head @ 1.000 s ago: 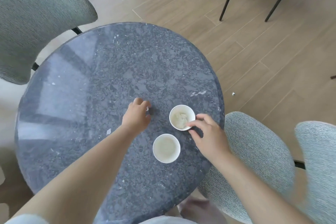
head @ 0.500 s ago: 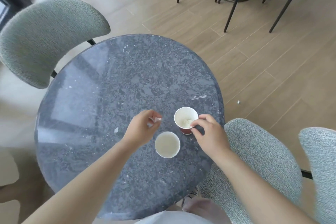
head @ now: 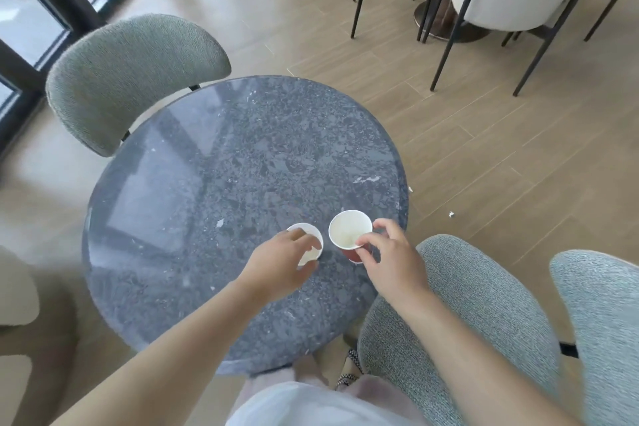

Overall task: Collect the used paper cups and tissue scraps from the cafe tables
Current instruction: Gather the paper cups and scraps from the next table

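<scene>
My right hand (head: 390,263) pinches the rim of the tilted red paper cup (head: 347,230) and my left hand (head: 280,266) curls over the rim of the other paper cup (head: 313,251) just beside it, near the right edge of the counter (head: 242,166).

Red paper cup (head: 347,229) tilts just beside a white-lined cup (head: 311,253).

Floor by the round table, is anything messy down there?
Yes. A tiny white scrap lies on the wooden floor right of the table, and a smaller one lies nearer its edge. They look like dropped litter, but they are too small to tell whether they are tissue.
</scene>
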Demonstrator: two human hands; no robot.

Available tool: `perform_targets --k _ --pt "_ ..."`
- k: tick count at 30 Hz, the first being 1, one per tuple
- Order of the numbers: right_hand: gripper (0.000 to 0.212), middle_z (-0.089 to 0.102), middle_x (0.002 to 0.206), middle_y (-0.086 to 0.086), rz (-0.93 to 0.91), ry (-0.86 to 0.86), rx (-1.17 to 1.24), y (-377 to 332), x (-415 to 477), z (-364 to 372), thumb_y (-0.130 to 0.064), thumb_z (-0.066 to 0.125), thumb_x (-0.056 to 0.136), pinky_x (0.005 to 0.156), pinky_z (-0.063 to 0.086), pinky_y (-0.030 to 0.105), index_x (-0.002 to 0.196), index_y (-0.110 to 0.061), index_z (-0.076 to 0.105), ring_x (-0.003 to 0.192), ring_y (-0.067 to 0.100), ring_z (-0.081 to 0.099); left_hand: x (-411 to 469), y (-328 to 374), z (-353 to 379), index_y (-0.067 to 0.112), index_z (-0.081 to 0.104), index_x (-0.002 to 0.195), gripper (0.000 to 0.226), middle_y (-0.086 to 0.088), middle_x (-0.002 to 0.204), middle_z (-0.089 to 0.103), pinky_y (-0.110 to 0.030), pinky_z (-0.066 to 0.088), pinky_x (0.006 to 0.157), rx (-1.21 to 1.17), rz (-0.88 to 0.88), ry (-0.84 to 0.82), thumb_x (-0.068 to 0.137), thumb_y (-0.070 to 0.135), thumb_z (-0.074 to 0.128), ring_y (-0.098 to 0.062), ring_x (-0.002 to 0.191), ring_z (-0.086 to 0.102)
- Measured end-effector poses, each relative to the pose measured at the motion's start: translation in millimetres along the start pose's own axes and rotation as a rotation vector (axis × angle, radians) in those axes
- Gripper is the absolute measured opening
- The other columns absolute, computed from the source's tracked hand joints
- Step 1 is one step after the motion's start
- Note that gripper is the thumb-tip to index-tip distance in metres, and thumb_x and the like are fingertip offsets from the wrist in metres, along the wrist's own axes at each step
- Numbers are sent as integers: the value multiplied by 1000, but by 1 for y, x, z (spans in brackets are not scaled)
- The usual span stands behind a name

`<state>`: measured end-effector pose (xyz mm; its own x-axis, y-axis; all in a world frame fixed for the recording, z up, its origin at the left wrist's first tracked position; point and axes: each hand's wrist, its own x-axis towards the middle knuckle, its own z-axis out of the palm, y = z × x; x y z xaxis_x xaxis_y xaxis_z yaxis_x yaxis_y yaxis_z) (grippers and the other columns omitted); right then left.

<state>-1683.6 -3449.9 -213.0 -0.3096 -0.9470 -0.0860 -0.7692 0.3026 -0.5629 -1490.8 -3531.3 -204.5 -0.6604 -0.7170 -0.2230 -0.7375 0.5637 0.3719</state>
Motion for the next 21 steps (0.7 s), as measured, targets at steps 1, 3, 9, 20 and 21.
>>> perform_targets --k 1,3,9,20,21 --pt "8 48 123 -5 10 1 3 0 -5 0 -29 63 83 69 42 24 90 -27 67 108 16 51 -1 1 2 31 51 116 29 9 116 54 -31 46 78 47 23 -47 89 41 50 -16 109 50" --pt "8 48 123 -5 36 14 16 1 -15 -2 -29 63 83 68 41 23 90 -28 67 105 16 52 1 2 4 32 50 119 31 8 118 52 -32 43 81 156 56 -123 89 42 50 -17 111 49" --pt "9 54 121 -3 98 100 59 1 -45 -14 -28 64 83 75 46 27 91 -26 67 99 17 56 12 2 7 35 56 103 35 9 105 58 -28 38 67 277 107 -100 83 8 46 -20 96 56" --pt "10 54 123 -4 339 330 70 -33 -111 -4 -29 64 83 74 39 22 92 -26 68 103 15 55 -15 30 -25 32 63 98 24 12 106 60 -29 47 61 37 409 -10 85 16 51 -18 86 61" --pt "10 54 123 -5 369 358 64 -36 -121 -4 -29 64 83 72 41 23 92 -26 67 102 15 56 -19 35 -27 31 64 97 22 12 106 60 -32 49 62 19 448 -18 85 17 52 -19 85 62"
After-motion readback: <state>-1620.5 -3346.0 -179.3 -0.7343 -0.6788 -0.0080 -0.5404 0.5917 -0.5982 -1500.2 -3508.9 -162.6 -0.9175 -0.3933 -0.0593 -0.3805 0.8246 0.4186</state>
